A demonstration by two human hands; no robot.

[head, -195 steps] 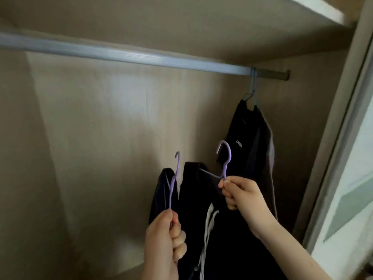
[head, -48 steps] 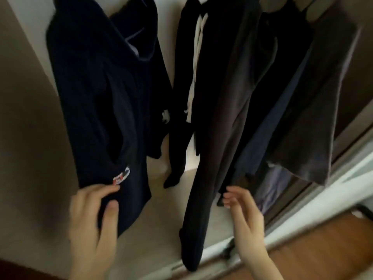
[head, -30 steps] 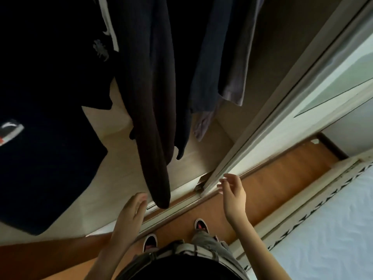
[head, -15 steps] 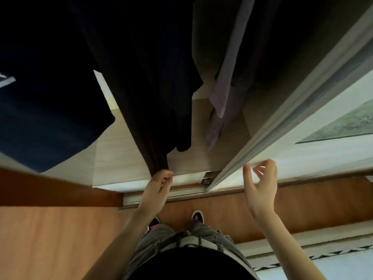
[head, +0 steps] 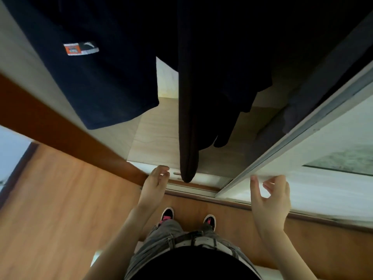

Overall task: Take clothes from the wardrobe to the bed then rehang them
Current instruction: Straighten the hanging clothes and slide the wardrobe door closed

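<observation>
At the far left, a warm orange-brown wooden floor (head: 60, 209) is running under the view, and a dark brown wooden wardrobe side panel (head: 66, 134) is cutting across it. Above that, a navy blue fabric garment with a small orange-and-white label (head: 105, 81) is hanging inside the wardrobe, its hem hanging clear of the pale wooden wardrobe base (head: 155, 136). The left hand (head: 154, 184) is hovering empty with fingers loosely curled, just beside the tip of a long black trouser leg (head: 188, 128) hanging down to the wardrobe's sill. Below, two black shoes with pink trim (head: 167, 214) are standing on the floor. The right hand (head: 270, 199) is holding nothing, fingers spread wide and bent, in front of the white sliding wardrobe door (head: 314, 158).
</observation>
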